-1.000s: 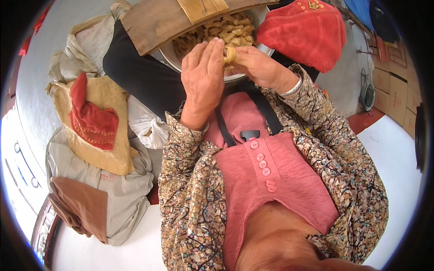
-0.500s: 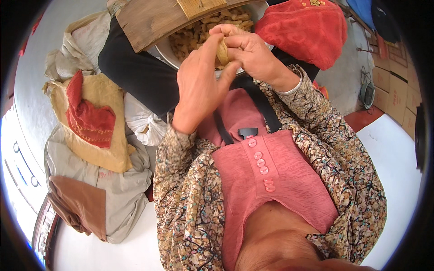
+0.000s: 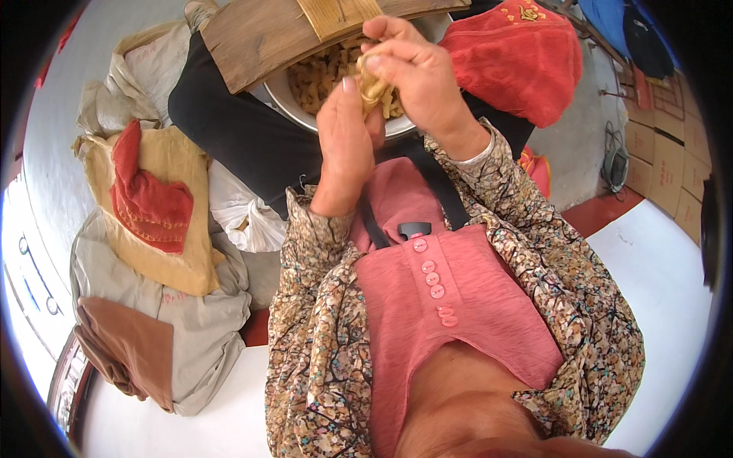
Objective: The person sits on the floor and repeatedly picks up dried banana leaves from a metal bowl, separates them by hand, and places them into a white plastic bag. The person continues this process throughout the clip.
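Observation:
Both of my hands are raised over a pale metal bowl (image 3: 284,103) full of knobbly yellow-brown pieces (image 3: 317,80). A pale yellow, folded strip-like piece (image 3: 372,93) is held between them. My right hand (image 3: 424,88) grips its upper part with thumb and bent fingers. My left hand (image 3: 345,133) is closed at the lower left side of the piece, its thumb upright and its other fingers largely hidden behind. A curved wooden board (image 3: 252,42) lies across the bowl's back. A red cloth bundle (image 3: 511,69) sits just right of the bowl.
My dark-trousered leg (image 3: 214,130) extends left of the bowl. Sacks (image 3: 198,359) with red (image 3: 149,214) and brown cloths (image 3: 126,343) lie at the left, beside a white plastic bag (image 3: 244,214). Cardboard boxes (image 3: 664,175) and a coiled cord (image 3: 615,153) are at the right.
My right hand has risen and turned over the piece, which now shows longer and looser. My left hand's fingers have dropped from the top to lower on its left side.

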`<state>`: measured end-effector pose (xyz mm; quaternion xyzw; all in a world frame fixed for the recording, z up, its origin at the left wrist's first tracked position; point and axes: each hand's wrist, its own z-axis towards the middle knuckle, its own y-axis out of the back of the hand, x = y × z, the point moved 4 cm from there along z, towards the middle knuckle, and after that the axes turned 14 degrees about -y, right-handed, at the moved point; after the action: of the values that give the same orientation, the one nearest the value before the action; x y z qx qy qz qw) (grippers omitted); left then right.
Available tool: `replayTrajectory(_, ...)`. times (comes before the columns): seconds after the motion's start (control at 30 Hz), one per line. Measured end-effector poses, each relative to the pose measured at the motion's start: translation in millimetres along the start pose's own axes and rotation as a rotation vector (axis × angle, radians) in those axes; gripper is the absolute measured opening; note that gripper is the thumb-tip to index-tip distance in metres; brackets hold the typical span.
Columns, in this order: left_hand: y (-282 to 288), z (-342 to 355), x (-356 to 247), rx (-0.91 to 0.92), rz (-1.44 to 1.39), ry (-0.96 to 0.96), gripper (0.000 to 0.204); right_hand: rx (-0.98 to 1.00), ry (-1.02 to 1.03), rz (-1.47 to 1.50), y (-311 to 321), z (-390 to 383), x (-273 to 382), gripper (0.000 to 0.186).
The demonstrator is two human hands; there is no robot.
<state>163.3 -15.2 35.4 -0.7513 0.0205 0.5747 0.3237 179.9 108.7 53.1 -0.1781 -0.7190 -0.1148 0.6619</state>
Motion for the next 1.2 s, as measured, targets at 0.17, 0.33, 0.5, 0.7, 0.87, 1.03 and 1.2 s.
replayTrajectory(0.17,4,-21,-6,0.066,0.104,-0.199,0.033,0.148,-0.194,0.521,4,-6,-7,0.017)
replayTrajectory(0.33,16,-11,-24,0.123,1.081,-0.756,0.027,0.279,-0.113,0.033,22,5,21,0.026)
replayTrajectory(0.5,4,-2,-35,0.279,1.226,-0.989,0.029,0.562,-0.407,-0.801,25,8,17,0.023)
replayTrajectory(0.7,21,1,-28,0.359,1.03,-0.621,0.02,0.411,-0.045,-0.616,30,-3,9,0.022)
replayTrajectory(0.87,38,-2,-36,0.52,0.986,-0.234,0.013,0.494,0.01,-0.803,36,-11,6,0.023)
replayTrajectory(1.03,30,-6,-39,0.532,1.14,-0.425,0.013,0.307,0.304,-0.767,36,-19,5,0.024)
replayTrajectory(1.2,5,-8,-36,0.606,1.07,-0.551,0.009,0.417,0.509,-0.985,6,-19,37,0.027)
